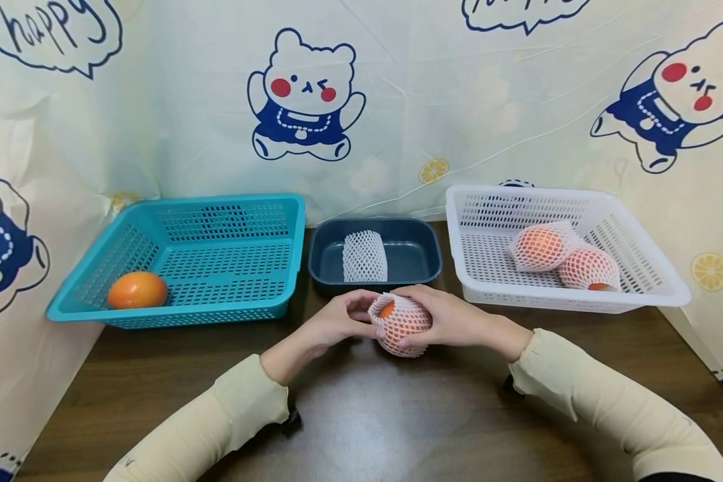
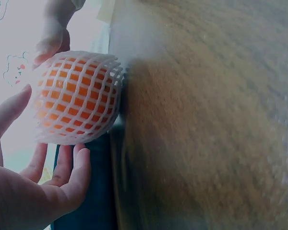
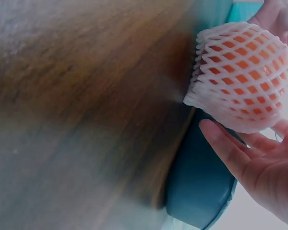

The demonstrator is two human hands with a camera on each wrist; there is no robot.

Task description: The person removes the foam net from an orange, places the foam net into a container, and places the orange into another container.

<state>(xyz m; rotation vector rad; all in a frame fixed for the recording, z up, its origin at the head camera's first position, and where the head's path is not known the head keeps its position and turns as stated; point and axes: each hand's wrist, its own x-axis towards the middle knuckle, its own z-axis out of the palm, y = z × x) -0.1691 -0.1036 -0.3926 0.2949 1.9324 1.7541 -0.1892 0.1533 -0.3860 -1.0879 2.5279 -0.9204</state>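
An orange round fruit [image 1: 405,329] in a white foam net [image 2: 79,98] is between both hands, just in front of the small dark tray. My right hand [image 1: 448,318] grips its right side, thumb on the near face and fingers behind. On the other side, my left hand [image 1: 340,318] holds the net near its open end, where bare orange skin shows. In the left wrist view the fingers [image 2: 81,167] of that hand curl under the netted fruit. The right wrist view shows the right hand [image 3: 269,163] around the net's lower side.
A teal basket [image 1: 217,311] at left contains one bare orange fruit [image 1: 137,290]. The dark blue tray [image 1: 412,251] in the middle holds an unfilled foam net [image 1: 364,258]. At right, a white basket [image 1: 482,288] has two netted fruits [image 1: 542,248] in it. A printed curtain stands behind.
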